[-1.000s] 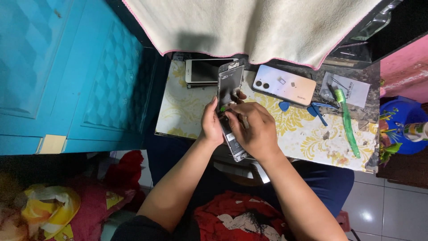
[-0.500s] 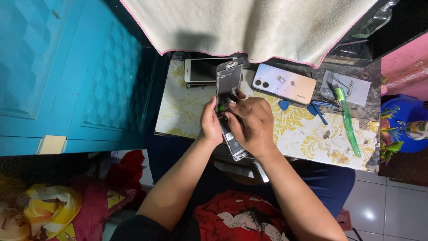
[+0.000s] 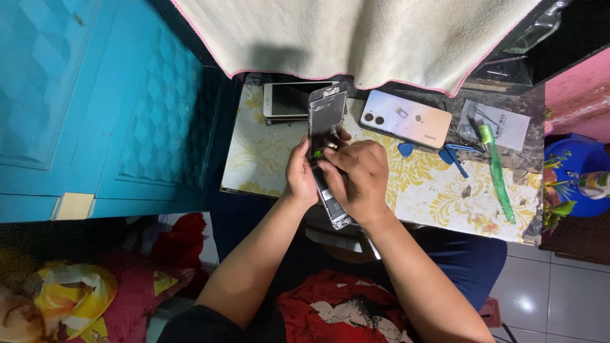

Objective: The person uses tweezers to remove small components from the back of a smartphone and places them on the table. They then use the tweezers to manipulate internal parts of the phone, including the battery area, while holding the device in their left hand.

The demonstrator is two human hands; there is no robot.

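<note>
An opened phone (image 3: 326,117) with its silver frame and lifted screen panel is held over the near edge of a small table (image 3: 438,190). My left hand (image 3: 300,173) grips the phone's left side. My right hand (image 3: 356,178) lies across its middle, fingertips pinched at a small green piece (image 3: 317,153) on the phone. The phone's lower end (image 3: 337,216) sticks out below my right hand.
On the yellow-patterned table lie a white phone face up (image 3: 289,100), a pale phone face down (image 3: 405,118), blue picks (image 3: 452,154), a green toothbrush (image 3: 497,171) and a small packet (image 3: 499,124). A cream towel (image 3: 362,38) hangs behind. A turquoise cabinet (image 3: 108,108) stands at the left.
My hands have stayed on the opened phone; the fingers of my right hand have shifted slightly at its middle. Nothing on the table has moved.
</note>
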